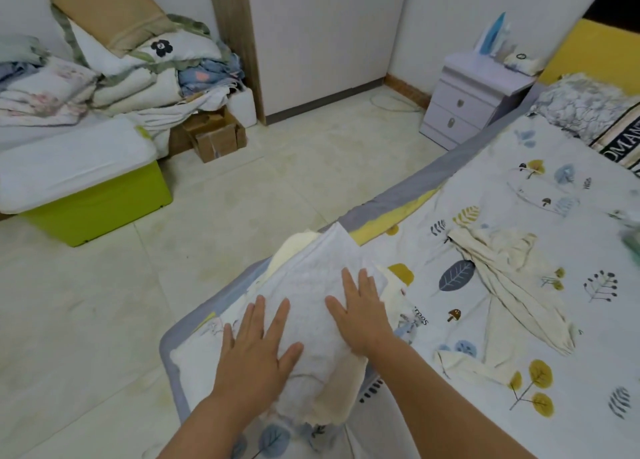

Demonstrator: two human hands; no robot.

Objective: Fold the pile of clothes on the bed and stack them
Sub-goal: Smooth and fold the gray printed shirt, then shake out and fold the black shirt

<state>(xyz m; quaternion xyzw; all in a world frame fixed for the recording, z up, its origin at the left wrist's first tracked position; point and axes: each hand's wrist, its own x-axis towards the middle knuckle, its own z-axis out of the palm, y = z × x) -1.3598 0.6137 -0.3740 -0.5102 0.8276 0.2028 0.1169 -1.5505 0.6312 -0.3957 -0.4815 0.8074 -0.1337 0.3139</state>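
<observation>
A folded white garment (pixel 313 285) lies on top of a small stack at the bed's near corner, with cream fabric (pixel 337 403) showing beneath it. My left hand (pixel 258 349) presses flat on its near left part, fingers straight and spread. My right hand (pixel 362 311) presses flat on its right side, fingers straight. An unfolded cream garment (pixel 509 278) lies spread out on the bed sheet (pixel 519 320) to the right. A blurred green item (pixel 632 247) shows at the right edge.
A pillow (pixel 588 112) lies at the head of the bed, and a lilac nightstand (pixel 474 101) stands beside it. Across the tiled floor (pixel 242 198) are a green storage bin (pixel 93 195), cardboard boxes (pixel 216 134) and heaped bedding (pixel 121 70).
</observation>
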